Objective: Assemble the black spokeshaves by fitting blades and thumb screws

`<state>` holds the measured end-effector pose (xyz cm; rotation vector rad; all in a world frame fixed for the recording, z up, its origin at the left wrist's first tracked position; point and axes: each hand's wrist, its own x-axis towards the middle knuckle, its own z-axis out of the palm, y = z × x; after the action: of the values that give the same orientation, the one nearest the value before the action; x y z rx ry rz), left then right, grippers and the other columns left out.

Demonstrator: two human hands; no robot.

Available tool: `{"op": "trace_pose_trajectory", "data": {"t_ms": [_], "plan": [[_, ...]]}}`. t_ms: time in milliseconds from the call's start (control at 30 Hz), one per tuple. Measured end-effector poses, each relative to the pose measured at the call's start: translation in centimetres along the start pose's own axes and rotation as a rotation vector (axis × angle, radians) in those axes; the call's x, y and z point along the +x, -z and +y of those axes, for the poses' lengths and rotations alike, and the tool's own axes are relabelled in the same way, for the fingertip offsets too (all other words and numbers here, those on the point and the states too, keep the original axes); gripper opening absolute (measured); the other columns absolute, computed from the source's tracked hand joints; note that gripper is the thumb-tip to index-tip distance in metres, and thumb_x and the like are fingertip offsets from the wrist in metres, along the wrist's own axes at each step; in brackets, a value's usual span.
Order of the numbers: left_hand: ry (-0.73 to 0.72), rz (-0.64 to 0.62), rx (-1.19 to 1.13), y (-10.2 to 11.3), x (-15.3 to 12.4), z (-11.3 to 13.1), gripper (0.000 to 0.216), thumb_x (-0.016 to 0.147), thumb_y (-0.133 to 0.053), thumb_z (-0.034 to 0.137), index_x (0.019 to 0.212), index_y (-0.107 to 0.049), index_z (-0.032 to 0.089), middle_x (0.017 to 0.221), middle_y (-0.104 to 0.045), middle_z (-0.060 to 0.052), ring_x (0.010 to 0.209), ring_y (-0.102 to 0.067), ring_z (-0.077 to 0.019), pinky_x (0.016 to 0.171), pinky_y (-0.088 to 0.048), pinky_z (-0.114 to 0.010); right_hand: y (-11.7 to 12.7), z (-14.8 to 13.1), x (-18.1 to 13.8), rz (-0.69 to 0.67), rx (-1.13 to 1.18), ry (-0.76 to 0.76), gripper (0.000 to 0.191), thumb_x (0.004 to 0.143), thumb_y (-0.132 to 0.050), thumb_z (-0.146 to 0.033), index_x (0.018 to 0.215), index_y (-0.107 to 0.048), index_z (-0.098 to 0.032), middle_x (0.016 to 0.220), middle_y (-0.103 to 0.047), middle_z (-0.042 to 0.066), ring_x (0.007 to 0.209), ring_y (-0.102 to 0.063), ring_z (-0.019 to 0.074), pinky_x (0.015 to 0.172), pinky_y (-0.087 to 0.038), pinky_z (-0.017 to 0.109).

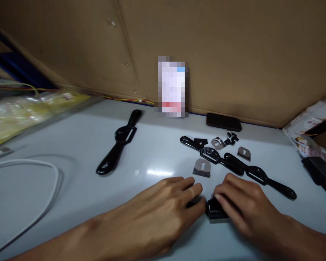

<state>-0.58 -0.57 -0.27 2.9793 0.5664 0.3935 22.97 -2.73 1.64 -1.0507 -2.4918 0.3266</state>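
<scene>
while the right hand [246,204] pinches a black tool [216,208], the left hand [174,204] curls at its end, grip unclear; looks like adjusting, next needing steadiness.

The tool bodies [107,163] are black, the blades [197,166] grey, the tabletop [157,143] pale blue-grey, the cardboard [233,54] brown.

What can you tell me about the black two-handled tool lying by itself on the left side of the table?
The black two-handled tool is glossy and looks like painted metal. Two rounded handles, thicker toward their ends, join a wider middle plate with a rounded bulge on its left and an open slot along its right. It lies diagonally on the pale table, near end toward the picture's lower left, far end toward the upper right. The left hand is apart from it.
</scene>
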Motion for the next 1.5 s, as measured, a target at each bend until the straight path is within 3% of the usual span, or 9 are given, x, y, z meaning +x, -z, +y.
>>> {"op": "trace_pose_trajectory", "data": {"t_ms": [67, 167, 467, 767, 867, 1033, 1233, 1367, 1500], "plan": [[-0.009, 0.001, -0.004, -0.1, 0.0, 0.0, 0.027, 0.074, -0.059, 0.005, 0.097, -0.06, 0.018, 0.089, -0.062, -0.003, 0.075, -0.054, -0.0209, 0.065, -0.045, -0.033, 0.2, 0.4, 0.2, -0.09, 0.217, -0.228, 0.018, 0.095, -0.055, -0.011, 0.081, -0.065, -0.016, 0.068, -0.061, -0.002, 0.058, -0.054, 0.0104, 0.054, -0.04, 0.023], [-0.021, 0.009, -0.018, 0.0, 0.0, 0.0, 0.028, 0.073, -0.059, 0.006, 0.098, -0.06, 0.018, 0.088, -0.062, -0.003, 0.074, -0.054, -0.0205, 0.063, -0.045, -0.032, 0.7, 0.9, 0.5, -0.158, 0.34, -0.356, 0.017, 0.09, -0.06, -0.012, 0.074, -0.062, -0.019, 0.061, -0.058, -0.006, 0.053, -0.049, 0.0081, 0.051, -0.034, 0.022], [-0.023, 0.019, -0.037, 0.3, 0.3, 0.0, 0.026, 0.075, -0.054, 0.005, 0.097, -0.061, 0.017, 0.085, -0.062, -0.004, 0.071, -0.056, -0.0202, 0.06, -0.047, -0.032, 0.5, 1.2, -0.4, -0.115, 0.038, -0.101, 0.03, 0.103, -0.044, -0.022, 0.076, -0.058, -0.018, 0.072, -0.06, 0.002, 0.065, -0.052, 0.0144, 0.061, -0.035, 0.03], [-0.038, 0.045, -0.032, 0.4, 0.3, 0.0, 0.025, 0.072, -0.054, 0.004, 0.093, -0.062, 0.016, 0.083, -0.062, -0.004, 0.069, -0.056, -0.0205, 0.06, -0.05, -0.034, -1.1, 0.3, -0.4, 0.046, -0.156, -0.05, 0.03, 0.094, -0.043, -0.012, 0.069, -0.058, -0.018, 0.061, -0.057, 0.002, 0.054, -0.048, 0.0137, 0.056, -0.03, 0.032], [-0.046, 0.057, -0.022, 0.1, 0.3, 0.0, 0.024, 0.076, -0.053, 0.005, 0.095, -0.063, 0.016, 0.081, -0.061, -0.004, 0.068, -0.055, -0.0204, 0.059, -0.049, -0.034, -0.4, 0.5, -0.2, 0.041, 0.003, -0.126, 0.032, 0.097, -0.046, -0.016, 0.069, -0.062, -0.017, 0.063, -0.06, 0.001, 0.056, -0.051, 0.0129, 0.057, -0.033, 0.03], [-0.044, 0.049, -0.015, 0.1, 0.2, -0.1, 0.024, 0.083, -0.054, 0.007, 0.103, -0.063, 0.016, 0.082, -0.061, -0.004, 0.068, -0.055, -0.0202, 0.059, -0.048, -0.033, 1.1, 0.9, 0.5, -0.031, 0.39, -0.15, 0.015, 0.095, -0.061, -0.017, 0.097, -0.076, -0.019, 0.08, -0.07, 0.001, 0.07, -0.061, 0.0118, 0.063, -0.044, 0.024], [-0.035, 0.012, -0.032, 0.3, 0.3, 0.0, 0.026, 0.078, -0.054, 0.005, 0.099, -0.063, 0.016, 0.084, -0.063, -0.004, 0.071, -0.056, -0.0202, 0.062, -0.05, -0.033, 0.8, 1.2, 0.4, -0.179, 0.495, -0.426, 0.017, 0.09, -0.066, -0.017, 0.074, -0.07, -0.017, 0.059, -0.06, -0.004, 0.053, -0.052, 0.0093, 0.05, -0.037, 0.02], [-0.024, 0.027, -0.03, 0.2, 0.3, 0.0, 0.027, 0.084, -0.055, 0.009, 0.108, -0.062, 0.016, 0.087, -0.065, -0.005, 0.074, -0.059, -0.021, 0.066, -0.052, -0.033, 1.3, 1.1, -0.3, -0.094, 0.259, -0.222, 0.03, 0.1, -0.056, -0.022, 0.072, -0.066, -0.017, 0.065, -0.063, 0.0, 0.059, -0.055, 0.0112, 0.057, -0.038, 0.025], [-0.014, 0.033, -0.029, 0.0, 0.3, 0.0, 0.028, 0.09, -0.055, 0.012, 0.117, -0.06, 0.013, 0.088, -0.065, -0.005, 0.074, -0.06, -0.0205, 0.067, -0.053, -0.034, 1.6, 0.9, -0.7, -0.1, 0.142, -0.088, 0.027, 0.102, -0.051, -0.021, 0.081, -0.068, -0.017, 0.073, -0.066, 0.002, 0.066, -0.058, 0.0145, 0.062, -0.041, 0.028]]}}
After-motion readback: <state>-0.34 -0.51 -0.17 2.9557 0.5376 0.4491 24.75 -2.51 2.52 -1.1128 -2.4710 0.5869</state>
